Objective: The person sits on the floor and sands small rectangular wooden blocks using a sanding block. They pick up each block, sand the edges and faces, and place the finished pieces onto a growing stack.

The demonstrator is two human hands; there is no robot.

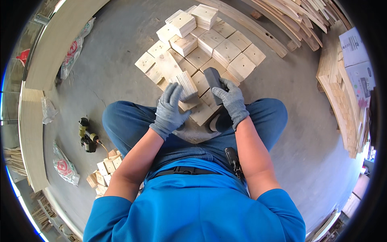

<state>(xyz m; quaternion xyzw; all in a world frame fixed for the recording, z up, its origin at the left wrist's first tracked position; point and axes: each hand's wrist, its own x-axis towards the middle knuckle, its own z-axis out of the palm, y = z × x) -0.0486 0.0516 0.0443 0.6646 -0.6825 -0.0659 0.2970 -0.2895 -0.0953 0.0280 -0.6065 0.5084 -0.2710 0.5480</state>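
Note:
My right hand (231, 98), in a grey knit glove, is closed round the lower end of a dark grey sanding block (212, 78), which is held tilted over the wooden blocks. My left hand (169, 111), gloved the same way, has its fingers stretched out and thumb apart. Its fingertips are right beside a plywood block (188, 86) with layered edges; whether they touch it I cannot tell. That block sits on a low pile of pale wooden blocks (198, 57) between and beyond my knees. Many of the pile's blocks have a small hole in the top, and some are stacked higher at the far side.
A nail gun (86, 135) with a hose lies on the floor to the left, near a smaller heap of wooden blocks (107, 169). Plastic bags (64, 165) lie further left by long boards (31, 137). Curved wood strips (282, 20) and cartons (356, 64) stand at the right.

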